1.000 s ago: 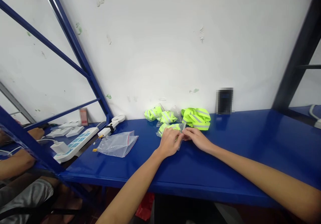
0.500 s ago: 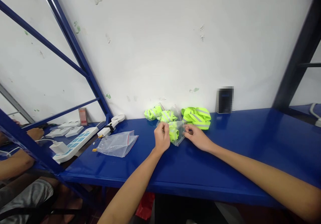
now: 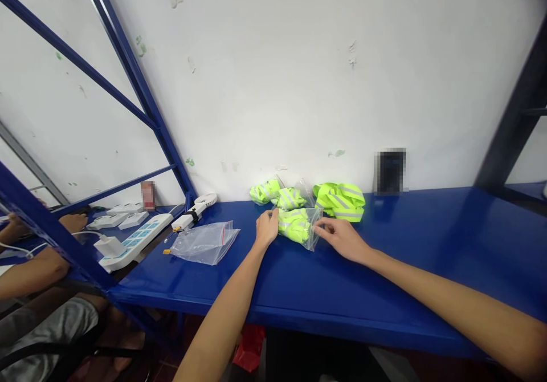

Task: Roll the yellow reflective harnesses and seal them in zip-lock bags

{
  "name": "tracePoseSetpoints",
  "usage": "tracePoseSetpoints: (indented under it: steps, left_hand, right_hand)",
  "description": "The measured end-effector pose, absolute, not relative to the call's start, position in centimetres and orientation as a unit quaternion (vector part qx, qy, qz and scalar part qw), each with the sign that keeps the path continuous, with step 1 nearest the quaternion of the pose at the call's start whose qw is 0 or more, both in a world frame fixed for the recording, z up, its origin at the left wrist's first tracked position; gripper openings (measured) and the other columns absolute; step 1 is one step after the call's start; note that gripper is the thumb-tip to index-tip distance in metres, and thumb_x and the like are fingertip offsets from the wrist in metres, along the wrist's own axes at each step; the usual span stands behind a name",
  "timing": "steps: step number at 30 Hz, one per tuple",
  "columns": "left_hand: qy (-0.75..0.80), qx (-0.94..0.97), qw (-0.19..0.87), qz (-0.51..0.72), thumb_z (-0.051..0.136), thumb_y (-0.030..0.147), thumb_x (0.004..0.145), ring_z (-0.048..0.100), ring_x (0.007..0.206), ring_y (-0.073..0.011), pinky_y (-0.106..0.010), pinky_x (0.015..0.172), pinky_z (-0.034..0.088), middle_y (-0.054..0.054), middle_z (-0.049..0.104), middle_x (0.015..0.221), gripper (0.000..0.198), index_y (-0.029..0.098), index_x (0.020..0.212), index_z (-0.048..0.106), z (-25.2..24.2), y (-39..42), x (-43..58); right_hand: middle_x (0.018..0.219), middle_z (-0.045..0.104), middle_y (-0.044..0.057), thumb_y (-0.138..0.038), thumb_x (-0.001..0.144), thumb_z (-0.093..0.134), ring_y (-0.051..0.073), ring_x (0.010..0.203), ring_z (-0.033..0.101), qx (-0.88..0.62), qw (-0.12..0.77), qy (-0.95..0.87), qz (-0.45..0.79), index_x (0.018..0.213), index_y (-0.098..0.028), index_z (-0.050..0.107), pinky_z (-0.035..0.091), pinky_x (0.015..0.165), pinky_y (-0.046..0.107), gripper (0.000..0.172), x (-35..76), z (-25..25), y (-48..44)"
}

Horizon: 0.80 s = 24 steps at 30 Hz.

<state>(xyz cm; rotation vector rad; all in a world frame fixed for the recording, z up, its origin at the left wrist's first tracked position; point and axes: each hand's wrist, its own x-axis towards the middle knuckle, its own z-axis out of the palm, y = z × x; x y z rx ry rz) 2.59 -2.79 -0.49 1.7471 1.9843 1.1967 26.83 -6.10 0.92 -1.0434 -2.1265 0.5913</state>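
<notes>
A clear zip bag (image 3: 313, 238) holding a folded neon-yellow bundle with silvery reflective stripes (image 3: 294, 226) lies on the blue table in front of me. My left hand (image 3: 267, 227) grips its left end, the fingertips partly hidden behind the thumb. At the bag's right edge, my right hand (image 3: 342, 238) pinches the clear plastic between thumb and fingers. Just behind, two more bagged neon bundles (image 3: 265, 190) lie against the wall. A loose neon-yellow striped bundle (image 3: 340, 200) sits to their right, beyond my right hand.
Flat clear zip bags (image 3: 207, 242) lie on the left, near a white handheld fan (image 3: 194, 214). Past the blue frame post are a power strip (image 3: 137, 242) and a co-worker's arm (image 3: 38, 273). A dark, blurred-out object (image 3: 390, 171) leans on the wall at right.
My left hand has moved to the bag's left end, and more of the neon bundle shows between my hands. My right hand stays at the right edge. The view has shifted slightly.
</notes>
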Motion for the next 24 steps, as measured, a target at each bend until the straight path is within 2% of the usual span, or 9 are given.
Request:
tracePoseSetpoints:
  steps: [4, 8, 11, 14, 19, 22, 24]
  left_hand:
    - [0.668, 0.614, 0.104, 0.406, 0.042, 0.046, 0.090, 0.064, 0.085, -0.0266, -0.034, 0.076, 0.044, -0.011, 0.070, 0.085, 0.041, 0.017, 0.080, 0.068, -0.4, -2.9, 2.5]
    - [0.653, 0.620, 0.050, 0.432, 0.042, 0.034, 0.090, 0.059, 0.079, -0.0212, -0.030, 0.074, 0.042, -0.006, 0.063, 0.076, 0.031, 0.018, 0.075, 0.064, -0.2, -3.4, 2.8]
    - [0.638, 0.620, 0.011, 0.456, 0.038, 0.034, 0.093, 0.056, 0.075, -0.0184, -0.028, 0.073, 0.041, -0.004, 0.058, 0.071, 0.035, 0.019, 0.070, 0.059, 0.2, -3.9, 3.3]
    - [0.607, 0.615, -0.013, 0.504, 0.034, 0.037, 0.095, 0.054, 0.071, -0.0161, -0.025, 0.070, 0.039, -0.002, 0.057, 0.071, 0.038, 0.019, 0.072, 0.057, 0.5, -4.3, 3.7]
    - [0.552, 0.604, 0.019, 0.574, 0.033, 0.041, 0.096, 0.053, 0.069, -0.0144, -0.023, 0.064, 0.038, -0.001, 0.059, 0.072, 0.039, 0.018, 0.076, 0.058, 0.7, -4.7, 4.4]
    - [0.538, 0.591, 0.030, 0.601, 0.032, 0.041, 0.097, 0.052, 0.068, -0.0138, -0.023, 0.064, 0.038, -0.001, 0.058, 0.071, 0.039, 0.018, 0.075, 0.055, 0.9, -5.1, 5.0]
    - [0.533, 0.582, 0.032, 0.613, 0.031, 0.042, 0.098, 0.051, 0.066, -0.0132, -0.023, 0.064, 0.038, 0.000, 0.055, 0.069, 0.039, 0.019, 0.073, 0.051, 1.0, -5.4, 5.3]
  right_hand:
    - [0.065, 0.061, 0.002, -0.054, 0.090, 0.046, 0.017, 0.057, 0.052, -0.406, 0.302, -0.831, 0.232, 0.085, -0.018, 0.069, 0.034, 0.054, 0.028, 0.043, 26.9, 0.8, -5.8]
    - [0.062, 0.060, 0.002, -0.054, 0.088, 0.050, 0.016, 0.054, 0.051, -0.401, 0.299, -0.826, 0.260, 0.083, -0.018, 0.069, 0.033, 0.050, 0.026, 0.041, 26.7, 1.0, -5.8]
    - [0.061, 0.059, 0.001, -0.054, 0.084, 0.056, 0.016, 0.053, 0.050, -0.402, 0.297, -0.815, 0.294, 0.081, -0.017, 0.070, 0.033, 0.047, 0.026, 0.039, 26.6, 1.4, -6.0]
    - [0.061, 0.061, 0.001, -0.054, 0.078, 0.063, 0.016, 0.053, 0.051, -0.396, 0.304, -0.790, 0.355, 0.086, -0.017, 0.070, 0.038, 0.049, 0.027, 0.039, 26.6, 1.8, -6.1]
    - [0.076, 0.069, 0.005, -0.051, 0.072, 0.072, 0.023, 0.074, 0.062, -0.367, 0.325, -0.735, 0.469, 0.095, -0.017, 0.071, 0.052, 0.068, 0.034, 0.042, 27.2, 1.9, -5.8]
    - [0.091, 0.072, 0.008, -0.047, 0.070, 0.075, 0.024, 0.086, 0.064, -0.361, 0.335, -0.703, 0.512, 0.097, -0.016, 0.071, 0.052, 0.081, 0.037, 0.042, 27.4, 1.8, -5.7]
    - [0.096, 0.072, 0.008, -0.045, 0.070, 0.076, 0.023, 0.088, 0.064, -0.352, 0.339, -0.677, 0.551, 0.102, -0.017, 0.071, 0.052, 0.085, 0.037, 0.042, 27.4, 1.9, -5.9]
